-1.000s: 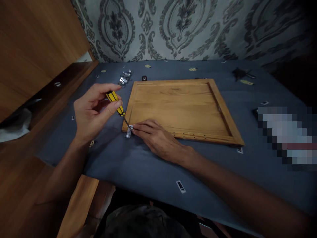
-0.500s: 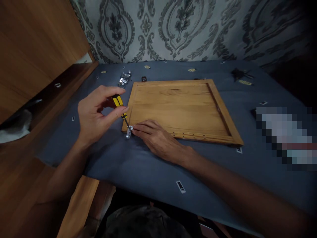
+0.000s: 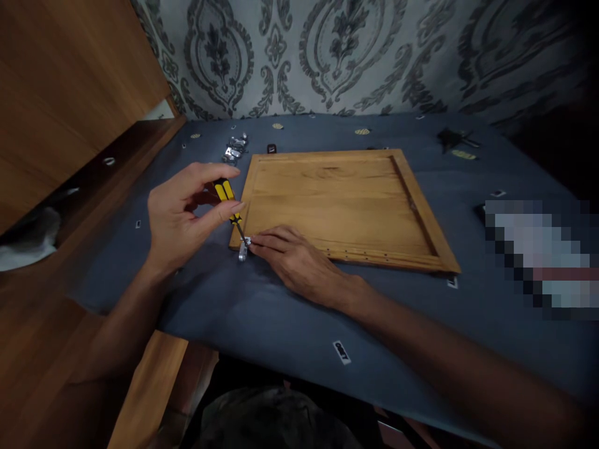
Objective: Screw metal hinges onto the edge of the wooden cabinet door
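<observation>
Between the thumb and fingers of my left hand (image 3: 175, 209) is a yellow-and-black screwdriver (image 3: 225, 192), tilted with its tip downward. The tip meets a small metal hinge (image 3: 243, 252) at the near left corner of a framed wooden panel (image 3: 322, 202). Part of the hinge juts past the panel's near edge. My right hand (image 3: 299, 265) lies low along that edge, its fingertips together and pressed on the hinge's right side. The exact spot where the screwdriver tip sits is too small to make out.
Several metal hinges (image 3: 235, 148) lie in a pile behind the panel's left corner. A small black item (image 3: 272, 149) sits nearby. At the back right rests a dark object (image 3: 452, 138). A wooden cabinet (image 3: 70, 81) rises on the left, and a blurred-out item (image 3: 543, 249) is at right.
My left fingers and the screwdriver handle have shifted very slightly to the right. My right hand, the hinge and the panel stay in place.
</observation>
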Tool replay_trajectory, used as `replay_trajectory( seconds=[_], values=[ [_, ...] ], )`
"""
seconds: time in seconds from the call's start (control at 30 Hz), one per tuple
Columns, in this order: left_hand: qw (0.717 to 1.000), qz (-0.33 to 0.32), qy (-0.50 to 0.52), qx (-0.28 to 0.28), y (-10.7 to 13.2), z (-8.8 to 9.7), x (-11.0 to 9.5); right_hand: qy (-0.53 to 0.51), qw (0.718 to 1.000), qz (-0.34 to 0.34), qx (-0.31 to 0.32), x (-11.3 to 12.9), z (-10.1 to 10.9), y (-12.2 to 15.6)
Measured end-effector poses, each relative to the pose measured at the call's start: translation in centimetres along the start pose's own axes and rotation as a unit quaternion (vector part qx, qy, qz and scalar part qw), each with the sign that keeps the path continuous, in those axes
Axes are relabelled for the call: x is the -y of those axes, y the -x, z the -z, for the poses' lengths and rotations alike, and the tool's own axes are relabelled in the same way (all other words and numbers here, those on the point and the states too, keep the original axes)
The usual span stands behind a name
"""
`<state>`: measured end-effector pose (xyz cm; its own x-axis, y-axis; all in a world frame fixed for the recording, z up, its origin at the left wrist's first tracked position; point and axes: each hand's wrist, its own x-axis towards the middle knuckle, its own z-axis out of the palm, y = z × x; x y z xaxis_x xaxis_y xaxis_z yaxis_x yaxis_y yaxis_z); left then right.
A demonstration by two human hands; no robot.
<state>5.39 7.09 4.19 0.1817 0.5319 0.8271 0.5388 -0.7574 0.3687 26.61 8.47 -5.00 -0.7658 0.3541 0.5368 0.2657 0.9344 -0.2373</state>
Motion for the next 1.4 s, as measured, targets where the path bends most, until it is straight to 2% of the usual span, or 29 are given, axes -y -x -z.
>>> replay_trajectory(
  seconds=[0.27, 0.43, 0.63, 0.83, 1.07, 1.27, 1.4],
  values=[
    [0.997, 0.013, 0.056, 0.049, 0.0, 0.3, 0.4, -0.011, 1.000, -0.002, 0.010, 0.0, 0.1, -0.1],
    [0.993, 0.063, 0.082, 0.056, 0.2, 0.3, 0.0, -0.009, 1.000, 0.003, 0.005, 0.0, 0.3, -0.1],
    [0.995, 0.089, 0.042, 0.018, 0.8, 0.0, 0.0, -0.005, 1.000, 0.007, 0.001, 0.0, 0.2, 0.0],
    [0.998, 0.055, 0.009, -0.012, 0.5, -0.1, -0.3, 0.001, 1.000, 0.004, -0.002, 0.0, 0.1, 0.0],
    [0.993, 0.079, 0.057, 0.060, -0.1, 0.6, -0.4, 0.003, 1.000, 0.011, -0.008, 0.1, 0.1, -0.1],
    [0.987, 0.055, 0.116, 0.095, -0.5, 1.2, 0.6, -0.003, 1.000, 0.009, -0.002, 0.0, 0.2, 0.0],
    [0.989, 0.081, 0.115, 0.051, 0.3, 0.8, 0.7, -0.010, 1.000, 0.013, -0.005, 0.0, 0.3, 0.0]
  ],
)
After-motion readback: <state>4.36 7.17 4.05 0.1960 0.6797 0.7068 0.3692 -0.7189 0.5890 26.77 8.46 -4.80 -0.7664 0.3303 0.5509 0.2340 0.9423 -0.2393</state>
